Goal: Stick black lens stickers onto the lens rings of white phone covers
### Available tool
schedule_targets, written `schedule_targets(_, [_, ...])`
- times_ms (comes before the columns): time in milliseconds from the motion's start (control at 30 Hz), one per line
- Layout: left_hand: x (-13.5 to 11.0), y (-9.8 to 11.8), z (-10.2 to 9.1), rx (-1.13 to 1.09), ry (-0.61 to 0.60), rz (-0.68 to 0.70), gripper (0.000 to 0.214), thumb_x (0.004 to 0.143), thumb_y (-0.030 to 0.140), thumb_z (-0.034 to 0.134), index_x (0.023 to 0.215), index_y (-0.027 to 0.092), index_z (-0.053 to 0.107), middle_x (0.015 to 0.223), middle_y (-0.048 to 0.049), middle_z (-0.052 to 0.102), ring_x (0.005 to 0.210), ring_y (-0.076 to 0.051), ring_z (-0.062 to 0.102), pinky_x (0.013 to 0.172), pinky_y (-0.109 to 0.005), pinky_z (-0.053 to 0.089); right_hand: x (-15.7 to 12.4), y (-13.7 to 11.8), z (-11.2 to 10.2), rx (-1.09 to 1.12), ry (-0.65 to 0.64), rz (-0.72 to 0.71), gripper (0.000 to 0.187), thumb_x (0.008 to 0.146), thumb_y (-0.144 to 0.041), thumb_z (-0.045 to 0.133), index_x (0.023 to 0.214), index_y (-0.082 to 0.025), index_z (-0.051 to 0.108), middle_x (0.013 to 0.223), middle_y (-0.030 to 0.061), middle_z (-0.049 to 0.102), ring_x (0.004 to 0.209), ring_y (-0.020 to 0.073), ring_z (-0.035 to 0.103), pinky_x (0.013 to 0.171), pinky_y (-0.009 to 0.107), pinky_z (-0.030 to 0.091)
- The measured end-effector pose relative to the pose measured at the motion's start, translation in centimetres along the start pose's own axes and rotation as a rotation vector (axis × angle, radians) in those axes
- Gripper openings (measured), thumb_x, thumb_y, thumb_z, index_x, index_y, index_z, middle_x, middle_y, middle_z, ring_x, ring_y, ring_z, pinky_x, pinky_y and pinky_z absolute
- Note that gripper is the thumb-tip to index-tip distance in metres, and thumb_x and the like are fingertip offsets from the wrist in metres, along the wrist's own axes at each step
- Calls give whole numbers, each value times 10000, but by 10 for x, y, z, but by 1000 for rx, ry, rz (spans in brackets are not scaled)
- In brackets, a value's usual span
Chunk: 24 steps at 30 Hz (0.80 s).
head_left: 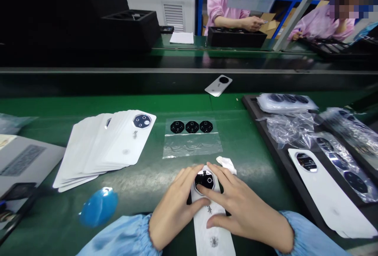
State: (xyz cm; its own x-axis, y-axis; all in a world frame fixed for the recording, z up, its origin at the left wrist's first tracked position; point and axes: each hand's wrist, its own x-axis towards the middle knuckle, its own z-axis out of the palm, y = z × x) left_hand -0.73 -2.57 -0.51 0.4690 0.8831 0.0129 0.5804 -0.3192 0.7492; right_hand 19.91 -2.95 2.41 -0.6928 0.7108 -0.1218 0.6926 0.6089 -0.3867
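A white phone back cover [211, 224] lies on the green mat in front of me. My left hand [174, 209] rests on its left side with fingers stretched beside the black camera lens piece [204, 180]. My right hand [243, 209] lies over the right side, fingers flat, fingertips pressing on that lens piece. A clear film [191, 140] carrying three black lens pieces [191, 126] lies just beyond. A fanned stack of white back covers [108, 146] sits to the left.
A blue peeled film [99, 209] lies near left. A black tray [274, 138] on the right holds bagged covers and one white cover [330, 193]. A single white cover [218, 85] sits on the far belt. Two people in pink work across the line.
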Motion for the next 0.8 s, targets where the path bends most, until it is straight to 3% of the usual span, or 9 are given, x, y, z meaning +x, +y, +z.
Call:
schedule_targets(200, [-5, 0, -5, 34, -25, 17, 776, 792, 151, 714, 1405, 319, 268, 1387, -47, 458, 1274, -245, 417, 1058, -415, 395, 11, -8, 8, -152, 110, -4, 528, 933, -535, 443, 1383, -259, 441, 1487, 177, 335, 1308, 370, 374, 1028, 543, 407])
schedule_targets(400, [-3, -5, -2, 92, -4, 30, 788, 775, 271, 746, 1407, 280, 277, 1347, -82, 470, 1230, -276, 438, 1035, -446, 411, 17, -9, 22, -170, 207, 76, 455, 964, -398, 441, 1363, -182, 462, 1380, 181, 458, 1194, 351, 468, 974, 547, 447])
schedule_targets(567, [0, -5, -4, 48, -11, -24, 836, 692, 330, 810, 1378, 254, 339, 1280, -95, 434, 1188, -300, 429, 1004, -458, 428, 16, 1, 25, 4, 269, 130, 506, 965, -286, 440, 1441, -157, 328, 1420, 140, 422, 1282, 285, 390, 1051, 477, 410])
schedule_targets(800, [6, -9, -1, -68, 26, -15, 986, 601, 279, 872, 1403, 200, 304, 1225, -104, 369, 1170, -284, 398, 1034, -436, 399, 17, 2, 25, 316, 295, 122, 588, 870, -175, 555, 1407, -222, 321, 1361, 82, 436, 1286, 238, 354, 1111, 446, 331])
